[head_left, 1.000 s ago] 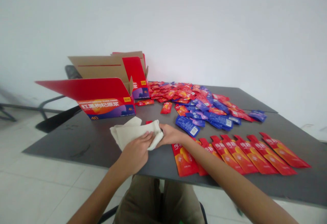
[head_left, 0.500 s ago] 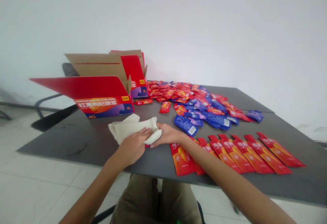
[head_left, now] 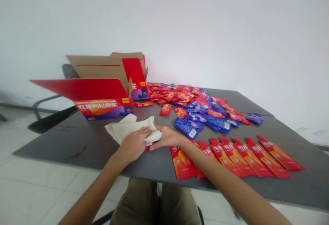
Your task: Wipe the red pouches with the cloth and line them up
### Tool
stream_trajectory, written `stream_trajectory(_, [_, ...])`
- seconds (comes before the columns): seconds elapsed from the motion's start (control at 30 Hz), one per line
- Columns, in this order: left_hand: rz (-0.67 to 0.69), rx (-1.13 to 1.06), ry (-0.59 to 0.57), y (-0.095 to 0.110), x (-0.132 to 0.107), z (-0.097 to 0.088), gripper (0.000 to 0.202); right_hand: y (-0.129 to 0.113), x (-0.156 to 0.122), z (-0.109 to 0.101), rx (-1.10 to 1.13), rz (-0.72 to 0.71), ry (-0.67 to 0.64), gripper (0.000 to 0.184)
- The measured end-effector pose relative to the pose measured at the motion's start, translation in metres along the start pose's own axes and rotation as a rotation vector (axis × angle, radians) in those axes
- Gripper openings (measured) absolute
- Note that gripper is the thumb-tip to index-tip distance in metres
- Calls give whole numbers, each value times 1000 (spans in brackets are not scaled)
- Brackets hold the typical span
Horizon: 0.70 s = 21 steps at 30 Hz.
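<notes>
A cream cloth point(head_left: 128, 128) lies bunched on the dark grey table point(head_left: 84, 142). My left hand point(head_left: 133, 144) presses on its near side, fingers curled over the cloth. My right hand point(head_left: 167, 137) grips the cloth's right end, and a small red sachet point(head_left: 148, 145) peeks out under the cloth between both hands. Just right of my right hand lies a row of several long red sachets point(head_left: 239, 154) along the front edge.
Two open red cardboard boxes point(head_left: 102, 96) stand at the back left. A heap of red and blue sachets point(head_left: 200, 107) covers the table's middle and back. A black chair point(head_left: 51, 119) stands beyond the left edge. My knees are under the table.
Both hands and the cloth have slid slightly towards me, and the red sachet now shows under the cloth's near edge.
</notes>
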State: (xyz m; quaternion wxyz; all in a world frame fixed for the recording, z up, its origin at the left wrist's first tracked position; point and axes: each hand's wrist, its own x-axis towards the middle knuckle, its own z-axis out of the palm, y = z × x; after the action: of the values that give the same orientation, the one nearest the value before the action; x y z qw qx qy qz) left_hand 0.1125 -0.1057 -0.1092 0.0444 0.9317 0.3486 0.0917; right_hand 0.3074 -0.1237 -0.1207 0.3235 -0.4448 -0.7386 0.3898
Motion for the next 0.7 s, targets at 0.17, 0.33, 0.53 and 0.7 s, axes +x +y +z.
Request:
stream_trajectory(0.17, [22,31,1,-1,1,5,65,-2,-1,0,10,8,2,71])
stream_trajectory(0.33, [113,-22,6,4,-22,10,68,2,-1,0,10,14,-16,68])
stream_trajectory(0.53, [-29,39,16,-8,11,2,63,-5,-1,-1,22,3,2,77])
stream_trajectory(0.7, [122,10,19,1,-15,11,67,0,-1,0,17,-9,-4,73])
